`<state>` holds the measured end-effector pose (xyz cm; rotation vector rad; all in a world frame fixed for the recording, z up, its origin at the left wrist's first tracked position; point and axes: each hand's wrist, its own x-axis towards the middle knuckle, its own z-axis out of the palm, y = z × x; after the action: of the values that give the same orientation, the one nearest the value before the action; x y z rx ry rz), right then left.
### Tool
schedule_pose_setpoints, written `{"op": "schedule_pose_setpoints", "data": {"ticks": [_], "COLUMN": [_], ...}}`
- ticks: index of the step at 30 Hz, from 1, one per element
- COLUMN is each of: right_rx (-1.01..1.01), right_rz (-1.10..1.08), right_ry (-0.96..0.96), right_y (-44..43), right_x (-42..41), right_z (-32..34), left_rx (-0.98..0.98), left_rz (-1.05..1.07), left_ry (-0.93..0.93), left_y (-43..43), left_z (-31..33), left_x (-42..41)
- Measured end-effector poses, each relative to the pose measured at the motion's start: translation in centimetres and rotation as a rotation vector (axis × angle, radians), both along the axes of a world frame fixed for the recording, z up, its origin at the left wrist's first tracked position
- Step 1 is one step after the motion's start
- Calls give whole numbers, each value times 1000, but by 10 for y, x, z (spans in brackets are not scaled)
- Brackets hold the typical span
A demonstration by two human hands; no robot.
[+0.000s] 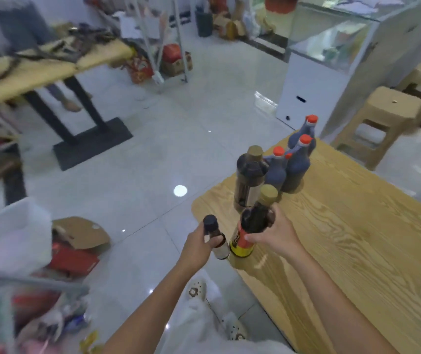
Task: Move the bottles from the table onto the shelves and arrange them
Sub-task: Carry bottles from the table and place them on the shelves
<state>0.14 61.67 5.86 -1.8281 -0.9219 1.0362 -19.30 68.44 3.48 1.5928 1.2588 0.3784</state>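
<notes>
Two bare hands met at the near corner of the desk (344, 251). The left grip (199, 241) curled round a small bottle (219, 247) (black cap, dark glossy shoulders, pale label), upright, just off the desk's edge over the floor. The right grip (273, 233) wrapped a taller gold-capped bottle (254, 221) with a red-and-yellow label, also upright, at the corner; whether its base touched the wood-grain top was unclear. More bottles (296, 164) stood farther along the desk's edge, nearer the right grip: smooth, dark, round-shouldered.
</notes>
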Motion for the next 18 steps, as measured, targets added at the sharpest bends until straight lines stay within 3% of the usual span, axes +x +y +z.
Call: {"op": "schedule_pose_setpoints", "data": {"ticks": [8, 18], "right_rx": [203, 361], "right_rz": [384, 919], "right_ry": [298, 647], "right_y": [51, 120], "right_x": [-85, -322], "right_z": [69, 172], "left_rx": [154, 585], "left_rz": [472, 998], "left_ry": [-212, -407], "left_y": [-12, -47], "left_z": [84, 196], "left_x": [-113, -305]}}
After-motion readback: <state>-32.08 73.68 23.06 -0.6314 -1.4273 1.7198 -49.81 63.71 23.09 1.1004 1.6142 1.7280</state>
